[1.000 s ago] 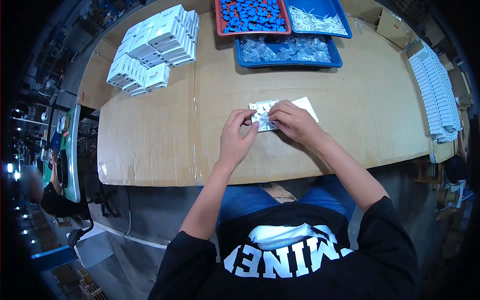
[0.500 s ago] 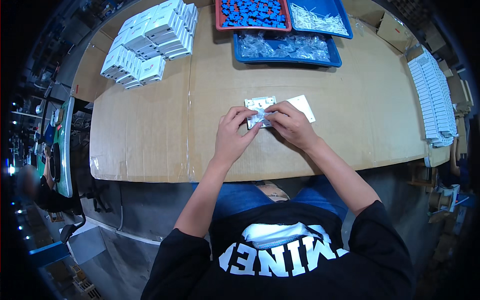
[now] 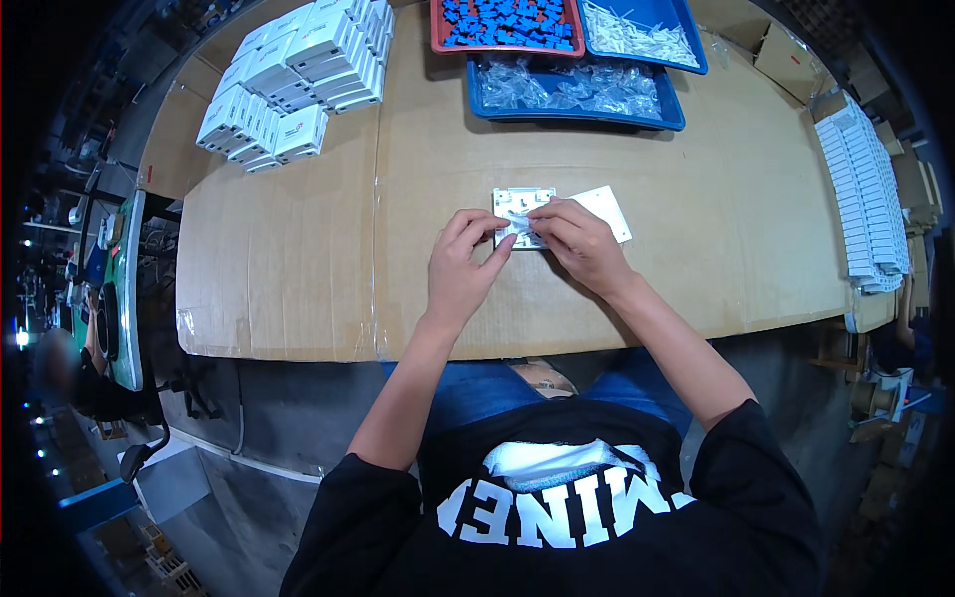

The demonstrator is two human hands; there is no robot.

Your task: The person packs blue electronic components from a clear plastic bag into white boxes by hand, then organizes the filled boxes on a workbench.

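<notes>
A shallow white plastic housing (image 3: 540,195) lies open side up on the cardboard-covered table in front of me. Over its inside is a small crinkled clear plastic bag (image 3: 520,226), partly covered by my fingers. My left hand (image 3: 461,261) curves around the housing's left side, thumb and bent fingers at its edge and close to the bag. With fingertips pinched together, my right hand (image 3: 582,244) grips the bag from the right. Beside the housing, partly behind my right hand, lies a flat white cover plate (image 3: 609,211).
At the back stand a red tray (image 3: 438,40) of blue parts, a blue tray (image 3: 696,58) of white sticks and a blue tray (image 3: 567,118) of clear bags. White units (image 3: 298,134) are stacked back left, more white pieces (image 3: 860,199) far right. A person (image 3: 90,368) sits at left.
My left fingertips have drawn back slightly from the bag, and the bag has shifted a little under my right fingers. The housing appears slightly farther up and right in the view.
</notes>
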